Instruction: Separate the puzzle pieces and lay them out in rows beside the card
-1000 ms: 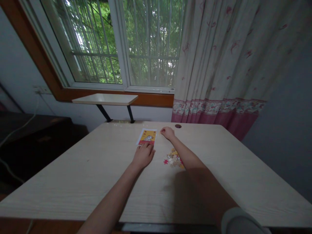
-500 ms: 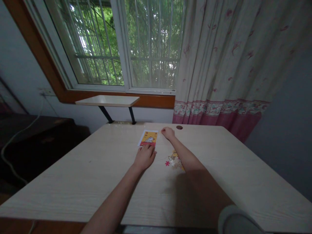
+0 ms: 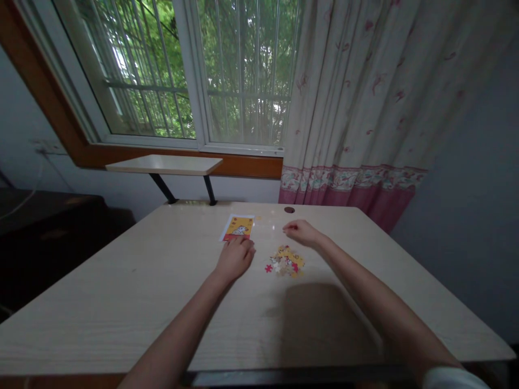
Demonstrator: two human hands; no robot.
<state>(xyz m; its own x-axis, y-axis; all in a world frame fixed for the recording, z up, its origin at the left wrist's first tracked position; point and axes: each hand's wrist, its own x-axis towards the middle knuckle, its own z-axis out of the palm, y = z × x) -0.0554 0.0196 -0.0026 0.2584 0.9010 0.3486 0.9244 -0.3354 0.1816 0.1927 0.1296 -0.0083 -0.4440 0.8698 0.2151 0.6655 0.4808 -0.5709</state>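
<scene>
A picture card (image 3: 239, 224) in yellow and red with a white animal on it lies on the table, a white border along its left and top. My left hand (image 3: 235, 258) rests palm down, fingers stretched over the card's lower edge. To the right, my right hand (image 3: 302, 233) hovers above the table with fingertips pinched together; whether anything is between them is hidden. Below it lies a loose pile of jigsaw puzzle pieces (image 3: 286, 262), yellow, white, red and tan. One small yellow puzzle piece (image 3: 258, 218) lies by the card's top right corner.
The pale wooden table (image 3: 162, 302) has a round cable hole (image 3: 289, 210) near its back edge. A raised shelf (image 3: 166, 163) on black brackets stands at the back left. Behind are a barred window and a long curtain (image 3: 348, 183).
My right hand has moved right and toward me from beside the card, uncovering the puzzle pile. A yellow piece now shows at the card's corner. My left hand stays on the card.
</scene>
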